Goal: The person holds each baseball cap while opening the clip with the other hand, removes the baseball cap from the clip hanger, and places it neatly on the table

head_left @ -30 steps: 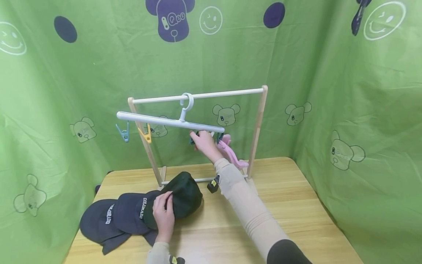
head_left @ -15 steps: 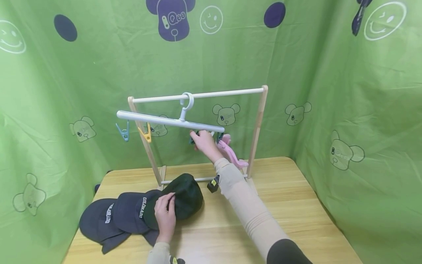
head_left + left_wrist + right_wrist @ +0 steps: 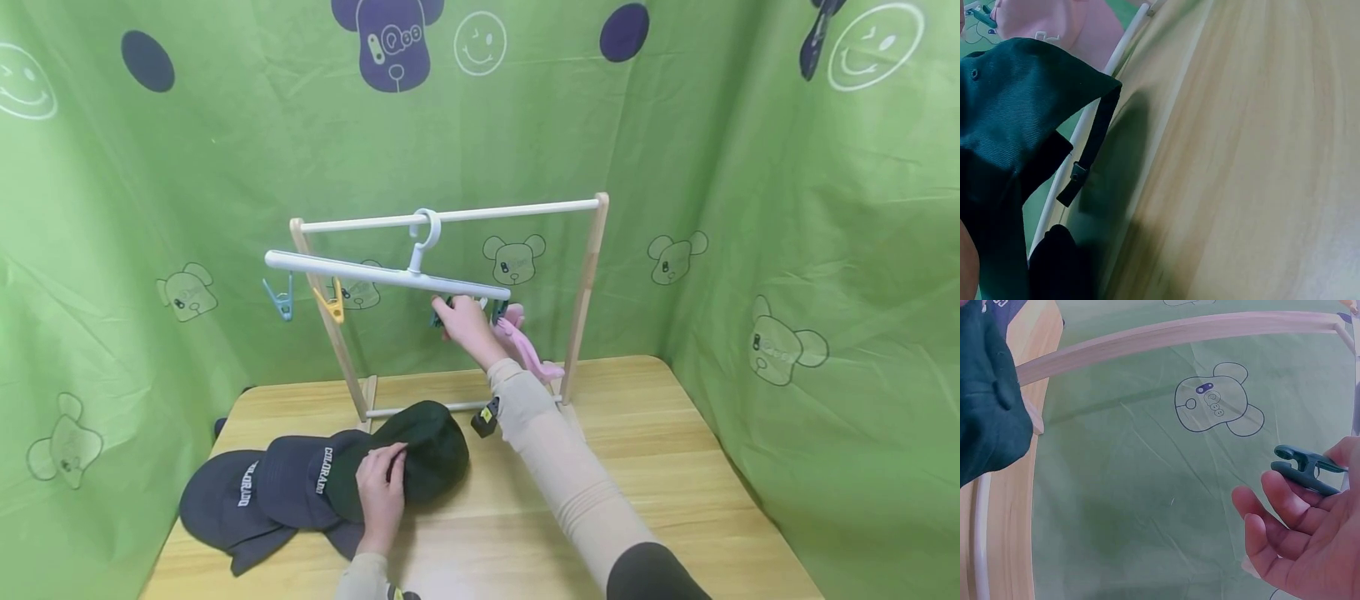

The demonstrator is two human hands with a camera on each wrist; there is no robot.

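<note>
My left hand (image 3: 382, 492) pinches a dark green cap (image 3: 433, 454) at its front, beside the navy caps. In the left wrist view the green cap (image 3: 1035, 94) shows its back opening and a hanging strap with a buckle. Up at the hanger (image 3: 360, 271), my right hand (image 3: 467, 323) pinches a dark green clip below the bar's right part. The right wrist view shows this clip (image 3: 1307, 470) with thumb and forefinger on its handles and a gap between its tips; the other fingers are loosely curled. A pink cap (image 3: 525, 348) hangs from the hanger's right end.
The hanger hooks over the top rail of a wooden rack (image 3: 587, 292) and tilts down to the right. A blue clip (image 3: 282, 302) and a yellow clip (image 3: 332, 305) hang at its left. Navy caps (image 3: 225, 496) overlap on the wooden table (image 3: 637, 433). Green curtain surrounds it.
My left hand has shifted slightly right and towards me, bringing the green cap's crown with it. The right hand stays at the clip, and the hanger has hardly moved.
</note>
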